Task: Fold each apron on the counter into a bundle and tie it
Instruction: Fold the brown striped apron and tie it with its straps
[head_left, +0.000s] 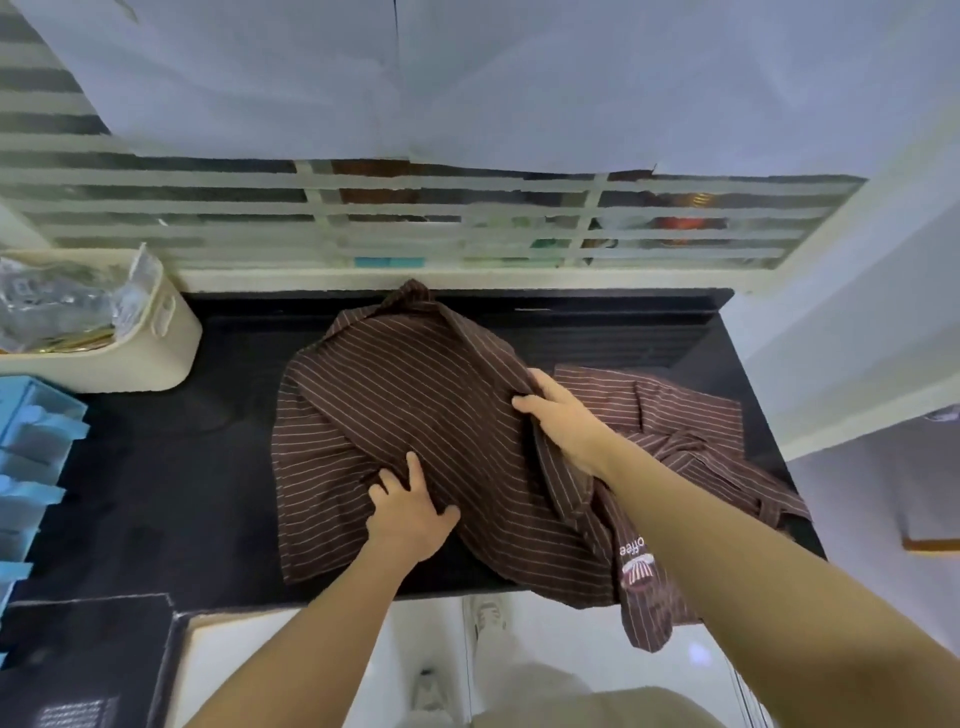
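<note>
Apron (415, 395) of brown cloth with thin pale stripes lies rumpled on the black counter (182, 467), and both hands are on it. The right hand (563, 421) has its fingers curled over a raised fold at the cloth's right side, thumb underneath, pinching that ridge. From this grip the bulk of the apron spreads away to the left and to the far edge of the counter, where a peak of fabric touches the window ledge. Below the grip, under the right forearm, a flap bearing an embroidered logo (638, 566) hangs over the near counter edge. The left hand (410, 512) lies on the cloth's near middle with its fingers spread, pressing the fabric down; wrinkles gather round its fingertips. Just right of the right hand lies more striped cloth (685, 415); whether it is a second apron cannot be told. Well to the left of both hands stand a cream bin (156, 353) and a blue tray (36, 441).
</note>
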